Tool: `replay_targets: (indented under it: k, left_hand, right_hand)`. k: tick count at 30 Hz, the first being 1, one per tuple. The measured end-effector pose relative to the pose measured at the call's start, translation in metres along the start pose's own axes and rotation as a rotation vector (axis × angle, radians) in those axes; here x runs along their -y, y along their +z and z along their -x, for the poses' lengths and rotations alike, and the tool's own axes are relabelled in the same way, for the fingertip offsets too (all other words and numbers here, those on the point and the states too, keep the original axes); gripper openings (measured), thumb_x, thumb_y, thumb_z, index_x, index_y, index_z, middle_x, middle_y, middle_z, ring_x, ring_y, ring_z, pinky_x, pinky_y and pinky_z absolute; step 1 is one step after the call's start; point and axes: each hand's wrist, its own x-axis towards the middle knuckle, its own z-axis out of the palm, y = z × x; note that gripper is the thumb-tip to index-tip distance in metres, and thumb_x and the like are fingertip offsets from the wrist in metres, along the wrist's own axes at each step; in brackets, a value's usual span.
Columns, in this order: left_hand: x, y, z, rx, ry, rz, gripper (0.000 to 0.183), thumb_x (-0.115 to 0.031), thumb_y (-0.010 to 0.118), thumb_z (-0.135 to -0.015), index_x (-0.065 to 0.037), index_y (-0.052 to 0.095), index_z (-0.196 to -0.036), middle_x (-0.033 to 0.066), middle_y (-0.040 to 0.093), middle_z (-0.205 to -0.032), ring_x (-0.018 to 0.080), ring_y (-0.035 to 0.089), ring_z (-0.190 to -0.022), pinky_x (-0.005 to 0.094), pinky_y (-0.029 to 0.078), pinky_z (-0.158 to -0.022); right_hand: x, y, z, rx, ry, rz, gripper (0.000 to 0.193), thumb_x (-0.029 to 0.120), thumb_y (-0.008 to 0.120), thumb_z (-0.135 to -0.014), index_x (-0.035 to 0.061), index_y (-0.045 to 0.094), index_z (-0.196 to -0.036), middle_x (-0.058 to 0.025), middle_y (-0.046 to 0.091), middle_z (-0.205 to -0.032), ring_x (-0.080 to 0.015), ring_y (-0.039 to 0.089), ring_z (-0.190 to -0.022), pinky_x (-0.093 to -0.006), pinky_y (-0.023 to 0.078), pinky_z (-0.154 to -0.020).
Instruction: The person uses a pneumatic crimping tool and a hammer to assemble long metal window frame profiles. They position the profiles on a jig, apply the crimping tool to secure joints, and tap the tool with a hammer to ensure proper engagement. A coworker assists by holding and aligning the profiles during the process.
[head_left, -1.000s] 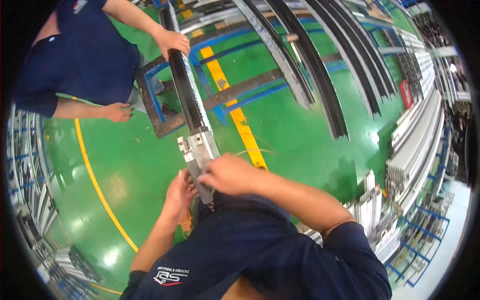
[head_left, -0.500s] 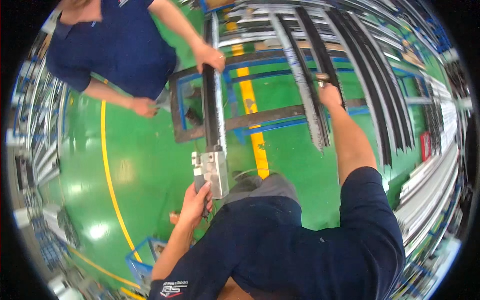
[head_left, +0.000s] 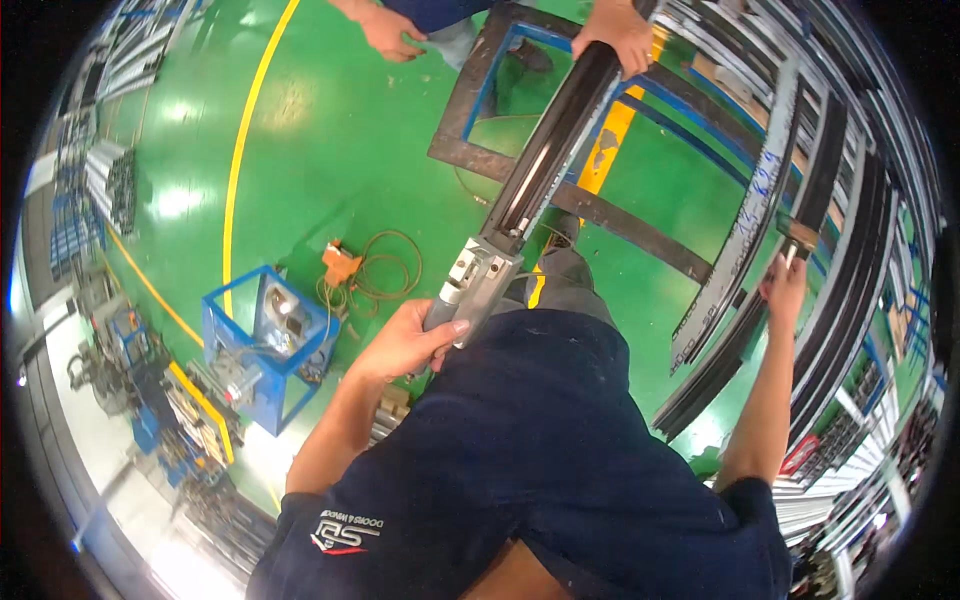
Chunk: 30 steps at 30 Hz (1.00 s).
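Observation:
My left hand [head_left: 408, 338] is closed around the grey handle of a metal block tool [head_left: 487, 283]. This silvery block sits at the near end of a long dark profile [head_left: 558, 140], which slants away over a rack. My right hand [head_left: 784, 284] grips a hammer [head_left: 798, 236] by its handle, off to the right above other dark profiles [head_left: 742, 345]. Another person's hand [head_left: 618, 38] rests on the far part of the slanting profile. That person's other hand [head_left: 388, 35] hangs free at the top.
A dark-topped blue metal frame rack [head_left: 640, 232] carries the profiles. Left of me stand a blue stand [head_left: 265, 400] and an orange foot pedal [head_left: 341, 264] with a coiled cable on the green floor. Stacked light profiles [head_left: 850, 470] lie at the lower right.
My view has turned leftward and down, so the rack and profiles now slant to the upper right. Both my hands keep their hold. The other person's hand stays on the profile.

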Motion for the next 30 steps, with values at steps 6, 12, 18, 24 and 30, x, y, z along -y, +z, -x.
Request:
replay_targets:
  k: [6,12,18,24,30]
  left_hand:
    - [-0.018,0.007,0.009,-0.058,0.099,-0.006,0.039,-0.040,0.069,-0.106,-0.005,0.061,-0.092,-0.0024,0.056,-0.065,0.0073,0.052,-0.054,0.0262,0.041,-0.053]
    - [-0.004,0.008,0.006,-0.067,0.110,0.144,0.046,-0.043,0.055,-0.114,-0.006,0.059,-0.088,-0.0022,0.054,-0.065,0.0082,0.050,-0.053,0.0274,0.040,-0.051]
    - [-0.003,0.007,0.005,-0.064,0.116,0.080,0.048,-0.045,0.054,-0.114,-0.005,0.058,-0.086,-0.0014,0.053,-0.061,0.0088,0.052,-0.052,0.0277,0.041,-0.051]
    - [0.011,0.003,0.002,-0.007,0.139,0.104,0.048,-0.045,0.054,-0.114,-0.006,0.058,-0.086,-0.0009,0.055,-0.062,0.0092,0.053,-0.052,0.0282,0.042,-0.051]
    - [0.014,0.003,0.006,-0.009,0.109,0.137,0.047,-0.045,0.055,-0.113,-0.006,0.058,-0.087,-0.0009,0.056,-0.062,0.0091,0.054,-0.053,0.0285,0.042,-0.052]
  right_hand:
    - [0.171,0.108,0.072,0.628,0.209,-0.051,0.043,0.052,0.055,-0.111,0.0102,0.061,-0.108,0.0082,0.041,-0.070,-0.0046,0.036,-0.054,-0.0235,0.029,-0.046]
    - [0.232,0.234,0.134,1.162,0.234,-0.065,0.033,0.039,0.048,-0.115,0.0096,0.058,-0.104,0.0041,0.043,-0.071,-0.0079,0.039,-0.056,-0.0275,0.035,-0.049]
    - [0.204,0.260,0.142,1.022,-0.290,0.306,0.041,0.039,0.045,-0.115,0.0029,0.059,-0.101,-0.0141,0.059,-0.082,-0.0284,0.057,-0.077,-0.0442,0.047,-0.073]
    - [0.222,0.262,0.154,0.979,-0.444,0.639,0.045,0.041,0.044,-0.114,0.0013,0.065,-0.112,-0.0320,0.071,-0.105,-0.0539,0.066,-0.105,-0.0619,0.050,-0.093]
    - [0.207,0.266,0.168,0.904,-0.466,0.498,0.041,0.037,0.046,-0.114,-0.0001,0.061,-0.109,-0.0326,0.067,-0.100,-0.0548,0.063,-0.099,-0.0579,0.049,-0.086]
